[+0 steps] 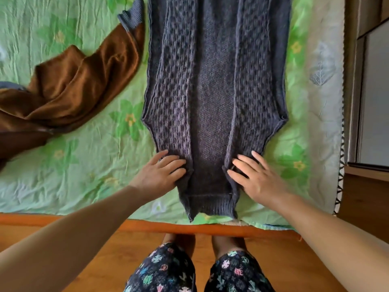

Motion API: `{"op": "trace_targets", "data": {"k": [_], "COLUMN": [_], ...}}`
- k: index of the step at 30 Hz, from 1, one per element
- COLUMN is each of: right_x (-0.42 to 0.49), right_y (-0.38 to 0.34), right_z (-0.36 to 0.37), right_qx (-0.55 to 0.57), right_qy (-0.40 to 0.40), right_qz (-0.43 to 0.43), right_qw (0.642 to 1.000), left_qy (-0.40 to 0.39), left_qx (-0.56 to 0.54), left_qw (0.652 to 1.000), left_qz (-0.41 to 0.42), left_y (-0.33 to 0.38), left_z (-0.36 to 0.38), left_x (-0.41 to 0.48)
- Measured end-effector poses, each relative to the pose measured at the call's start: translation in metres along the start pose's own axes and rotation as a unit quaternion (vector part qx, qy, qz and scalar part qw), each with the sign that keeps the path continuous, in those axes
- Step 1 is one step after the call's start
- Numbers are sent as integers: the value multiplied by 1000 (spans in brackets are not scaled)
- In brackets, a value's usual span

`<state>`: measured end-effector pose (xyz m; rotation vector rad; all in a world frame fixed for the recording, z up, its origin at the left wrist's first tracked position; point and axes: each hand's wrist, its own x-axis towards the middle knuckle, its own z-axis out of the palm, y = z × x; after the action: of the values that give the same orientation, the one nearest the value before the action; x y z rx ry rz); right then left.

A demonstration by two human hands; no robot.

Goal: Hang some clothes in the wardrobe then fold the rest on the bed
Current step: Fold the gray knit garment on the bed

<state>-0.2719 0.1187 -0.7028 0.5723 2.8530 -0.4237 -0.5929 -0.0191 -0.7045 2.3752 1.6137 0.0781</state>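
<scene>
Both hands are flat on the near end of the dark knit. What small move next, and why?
Probably grip the near end of the dark knit and fold it away, over its middle. Its sides are already turned in, making a long narrow strip on the bed cover, and the left hand and right hand lie flat on either side of that end, gripping nothing.

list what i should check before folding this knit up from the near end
1. Is the knit sweater flat on the bedspread: ok.
2. Are its long sides folded in toward the middle: ok.
3. Is the left hand flat on the near left corner: ok.
4. Is the right hand flat on the near right corner: ok.
5. Is the brown garment clear of the knit sweater: cannot tell, its cuff lies close to the left edge.
6. Is the far end straight: cannot tell, out of frame.
</scene>
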Motion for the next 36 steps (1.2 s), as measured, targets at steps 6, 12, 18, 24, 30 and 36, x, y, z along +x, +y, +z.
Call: {"op": "trace_targets", "data": {"k": [6,12,18,24,30,36], "right_x": [19,77,77,38,35,37], "right_y": [5,48,48,39,46,68], "right_z": [-28,-47,-39,-30,-13,-16], "right_qx": [364,292,142,12,-63,-47], "right_qy": [53,39,30,97,8,87], "right_qz": [276,411,361,128,174,65], "right_qw": [888,863,921,987,983,993], "left_qy": [13,-30,-24,41,-90,-31], "left_qx": [-365,-267,-201,19,32,-4], "left_qw": [848,826,850,981,981,987], "left_qz": [-385,-495,-486,-187,-171,-159], "left_y": [-14,-56,-45,-20,-26,-52], "left_z": [-31,-39,-32,-25,-11,-23], "left_x": [27,80,76,46,38,40]}}
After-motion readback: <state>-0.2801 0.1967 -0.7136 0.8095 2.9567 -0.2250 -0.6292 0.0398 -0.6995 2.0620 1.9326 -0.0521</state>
